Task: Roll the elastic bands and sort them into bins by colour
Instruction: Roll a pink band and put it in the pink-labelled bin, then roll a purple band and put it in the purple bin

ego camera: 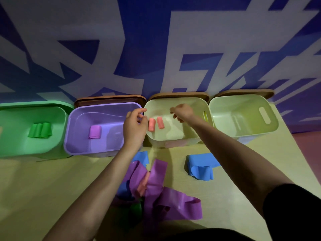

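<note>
Both hands, left hand (134, 126) and right hand (182, 113), hover loosely curled, grip empty, over the cream bin (173, 136) holding two pink rolls (156, 124) at 12 o'clock.

Smooth plastic bins (104, 145) with wooden lids (111, 100); matt rubbery bands (156, 185).

A blue-and-white patterned wall (156, 40) fills the upper frame; brown lids (111, 100) are propped behind the bins.
</note>
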A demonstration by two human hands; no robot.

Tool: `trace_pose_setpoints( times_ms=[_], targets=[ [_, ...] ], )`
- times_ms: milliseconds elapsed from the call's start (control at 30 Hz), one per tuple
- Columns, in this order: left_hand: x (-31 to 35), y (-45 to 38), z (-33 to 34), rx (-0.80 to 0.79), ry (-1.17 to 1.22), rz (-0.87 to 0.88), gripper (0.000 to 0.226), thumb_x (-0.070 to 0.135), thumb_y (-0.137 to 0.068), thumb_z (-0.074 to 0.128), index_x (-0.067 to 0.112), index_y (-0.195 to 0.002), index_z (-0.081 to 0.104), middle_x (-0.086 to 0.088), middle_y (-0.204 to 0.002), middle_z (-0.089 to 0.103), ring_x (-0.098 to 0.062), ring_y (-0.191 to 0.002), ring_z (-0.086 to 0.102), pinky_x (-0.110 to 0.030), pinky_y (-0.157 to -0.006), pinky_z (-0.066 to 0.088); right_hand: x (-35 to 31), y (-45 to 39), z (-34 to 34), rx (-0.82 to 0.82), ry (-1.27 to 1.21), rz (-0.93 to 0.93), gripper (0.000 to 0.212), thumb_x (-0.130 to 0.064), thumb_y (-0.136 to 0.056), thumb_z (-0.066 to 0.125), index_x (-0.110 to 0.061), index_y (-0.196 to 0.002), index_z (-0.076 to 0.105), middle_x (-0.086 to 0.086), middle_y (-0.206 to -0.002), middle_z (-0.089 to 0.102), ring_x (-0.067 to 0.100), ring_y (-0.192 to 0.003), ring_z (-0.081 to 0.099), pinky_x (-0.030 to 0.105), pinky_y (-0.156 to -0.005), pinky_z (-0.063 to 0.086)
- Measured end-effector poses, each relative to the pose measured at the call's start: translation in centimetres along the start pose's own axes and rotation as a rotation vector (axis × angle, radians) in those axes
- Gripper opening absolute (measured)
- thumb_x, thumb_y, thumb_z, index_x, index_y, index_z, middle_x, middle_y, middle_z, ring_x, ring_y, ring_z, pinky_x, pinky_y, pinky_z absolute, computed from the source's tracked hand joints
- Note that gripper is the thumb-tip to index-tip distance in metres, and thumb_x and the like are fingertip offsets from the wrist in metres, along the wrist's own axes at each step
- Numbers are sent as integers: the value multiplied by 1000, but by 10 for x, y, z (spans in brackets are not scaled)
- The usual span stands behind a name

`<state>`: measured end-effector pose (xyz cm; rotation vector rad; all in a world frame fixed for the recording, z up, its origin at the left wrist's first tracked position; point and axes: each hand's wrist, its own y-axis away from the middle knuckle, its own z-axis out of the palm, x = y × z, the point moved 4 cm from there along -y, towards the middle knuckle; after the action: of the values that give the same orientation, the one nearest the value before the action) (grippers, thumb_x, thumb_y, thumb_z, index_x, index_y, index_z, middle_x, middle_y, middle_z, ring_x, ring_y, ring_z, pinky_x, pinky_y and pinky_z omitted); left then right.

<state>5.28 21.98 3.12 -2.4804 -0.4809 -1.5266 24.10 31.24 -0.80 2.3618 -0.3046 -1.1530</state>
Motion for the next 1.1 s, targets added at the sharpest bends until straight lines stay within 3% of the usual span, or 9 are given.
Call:
trace_pose_setpoints(
  times_ms=[133,200,400,533,633,700,800,1000,1100],
  targets=[
    [16,20,-9,-46,-24,57,26,5,-90,53,17,-109,66,-3,-98,53,-15,-83,55,-4,-66,36,-7,46,-32,127,-165,-101,23,-26,-95,52,-8,-96,67,0,-70,55,11,-59,45,23,-53,35],
    [21,38,-15,-94,-9,66,27,4,-90,53,18,-108,66,-6,-98,56,-17,-83,56,-14,-70,40,-7,77,-38,130,-223,-162,21,-26,-94,53,-11,-89,67,0,-67,55,12,-58,45,24,-53,35],
    [-6,116,-39,-335,76,-98,21,9,-94,54,21,-111,58,1,-91,56,-11,-80,55,-19,-65,42,24,181,-28,-36,-363,-331,20,-19,-94,52,-13,-85,69,0,-63,53,12,-54,41,23,-49,32],
    [-60,169,-45,-266,-45,-238,23,3,-93,56,5,-115,61,-9,-99,59,-18,-88,53,-13,-64,41,80,217,1,-217,-219,-306,23,-13,-93,51,-18,-79,67,-8,-57,55,7,-48,42,22,-48,33],
    [-97,202,-46,-242,-97,-365,24,6,-90,61,1,-113,61,-13,-96,64,-24,-87,61,-28,-69,45,124,224,17,-294,-125,-252,19,-18,-94,53,-14,-85,68,-6,-64,58,9,-53,46,21,-50,36],
    [-113,218,-45,-224,-122,-395,21,9,-88,64,3,-108,63,-11,-93,65,-26,-90,64,-28,-72,44,148,222,28,-327,-91,-197,17,-19,-94,54,-9,-88,67,-2,-68,59,10,-56,49,19,-50,39],
    [-125,237,-35,-237,-140,-441,21,9,-89,62,5,-109,63,-14,-103,67,-24,-87,61,-27,-69,43,171,215,43,-334,-32,-123,16,-20,-92,57,-8,-83,62,2,-69,59,11,-58,52,18,-51,42],
    [-136,242,-19,-350,-185,-524,33,19,-89,63,10,-119,56,-13,-107,62,-29,-98,61,-44,-88,52,170,186,58,-254,127,-101,23,-26,-89,55,-19,-66,55,0,-65,58,16,-63,52,32,-65,45],
    [-125,231,-14,-369,-213,-456,31,13,-91,59,9,-122,56,-13,-104,63,-34,-103,61,-37,-79,50,158,185,73,-233,267,-158,15,-28,-89,54,-19,-88,65,1,-88,65,19,-85,58,28,-77,43]
  ],
)
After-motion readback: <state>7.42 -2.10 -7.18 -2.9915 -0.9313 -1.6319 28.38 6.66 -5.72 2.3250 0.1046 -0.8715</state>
